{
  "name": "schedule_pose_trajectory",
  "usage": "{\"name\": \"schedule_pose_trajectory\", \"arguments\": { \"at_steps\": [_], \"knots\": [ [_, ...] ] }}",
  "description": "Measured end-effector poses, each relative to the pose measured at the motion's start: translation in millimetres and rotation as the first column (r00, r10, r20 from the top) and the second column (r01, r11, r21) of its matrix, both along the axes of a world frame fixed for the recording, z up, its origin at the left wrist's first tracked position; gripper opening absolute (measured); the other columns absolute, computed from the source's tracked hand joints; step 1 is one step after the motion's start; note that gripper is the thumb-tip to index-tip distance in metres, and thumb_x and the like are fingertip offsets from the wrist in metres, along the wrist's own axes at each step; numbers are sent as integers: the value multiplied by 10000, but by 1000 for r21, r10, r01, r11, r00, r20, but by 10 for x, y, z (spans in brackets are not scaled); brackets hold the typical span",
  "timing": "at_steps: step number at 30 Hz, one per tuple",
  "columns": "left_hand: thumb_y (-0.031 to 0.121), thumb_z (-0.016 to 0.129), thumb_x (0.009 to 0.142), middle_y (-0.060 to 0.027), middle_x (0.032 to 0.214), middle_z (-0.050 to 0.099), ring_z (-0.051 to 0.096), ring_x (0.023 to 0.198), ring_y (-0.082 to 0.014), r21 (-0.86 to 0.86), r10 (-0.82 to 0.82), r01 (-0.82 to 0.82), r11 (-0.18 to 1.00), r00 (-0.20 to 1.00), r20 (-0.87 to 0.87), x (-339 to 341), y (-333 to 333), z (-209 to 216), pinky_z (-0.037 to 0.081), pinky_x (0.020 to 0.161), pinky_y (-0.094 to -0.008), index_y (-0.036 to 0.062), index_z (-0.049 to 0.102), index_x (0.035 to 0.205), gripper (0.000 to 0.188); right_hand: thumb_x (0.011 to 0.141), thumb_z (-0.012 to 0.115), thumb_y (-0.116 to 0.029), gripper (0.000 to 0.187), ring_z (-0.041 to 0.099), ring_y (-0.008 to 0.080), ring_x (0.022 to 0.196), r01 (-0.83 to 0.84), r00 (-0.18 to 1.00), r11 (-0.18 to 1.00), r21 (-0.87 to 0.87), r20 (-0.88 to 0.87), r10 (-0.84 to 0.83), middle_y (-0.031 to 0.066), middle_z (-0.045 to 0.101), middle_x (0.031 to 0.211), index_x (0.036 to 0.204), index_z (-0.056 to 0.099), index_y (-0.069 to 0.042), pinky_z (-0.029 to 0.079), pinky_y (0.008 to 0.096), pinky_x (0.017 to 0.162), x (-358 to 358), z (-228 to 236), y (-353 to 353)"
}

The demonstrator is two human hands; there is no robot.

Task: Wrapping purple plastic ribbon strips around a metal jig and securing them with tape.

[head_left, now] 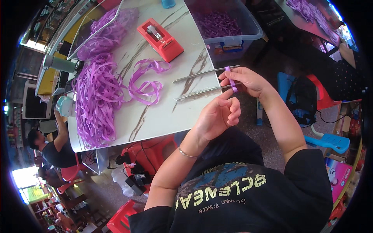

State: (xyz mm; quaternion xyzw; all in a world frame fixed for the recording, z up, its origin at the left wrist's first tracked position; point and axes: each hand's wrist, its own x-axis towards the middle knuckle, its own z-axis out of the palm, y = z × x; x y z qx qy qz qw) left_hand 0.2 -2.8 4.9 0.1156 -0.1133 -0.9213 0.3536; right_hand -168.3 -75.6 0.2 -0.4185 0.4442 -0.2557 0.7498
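At the edge of a marble-patterned desk (167, 120), a short purple ribbon strip (232, 80) spans two slim metal rods (206, 73). The right hand (252, 82) bends its fingers around the strip, though whether they clamp it cannot be told; the left hand (215, 118) curls its fingers just beside the lower end, any grip there unclear. The strip looks light, soft and probably slick, likely best pinched flat near an end. A ribbon heap (97, 106) and red tape dispenser (171, 49) lie beyond.
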Motion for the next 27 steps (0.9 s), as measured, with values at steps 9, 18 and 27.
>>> {"name": "schedule_pose_trajectory", "arguments": {
  "at_steps": [9,18,27],
  "knots": [
    [242,369,898,-21,786,449,398,618,-117,31,1,-1,1000,1000,8,13,16,-79,358,561,-230,55,371,1269,415,852,589,-351,341,573,80,824,-38,998,998,43,-56,41,14,633,902,1013,606,-52,463,236,762,-126,-15,-61],
    [230,375,901,-37,812,510,449,644,-131,28,-26,27,999,999,-33,42,4,-100,390,587,-248,74,405,1209,346,861,585,-303,297,582,93,799,-51,997,997,64,-59,55,23,631,879,999,600,-40,474,253,765,-140,-2,-101],
    [222,375,907,-42,823,534,481,650,-139,63,-32,36,997,997,-66,47,-4,-153,398,599,-260,76,417,1194,325,869,577,-252,242,596,115,796,25,999,987,161,25,-30,23,629,820,975,596,-35,480,281,772,-153,-32,-68]
  ]
}}
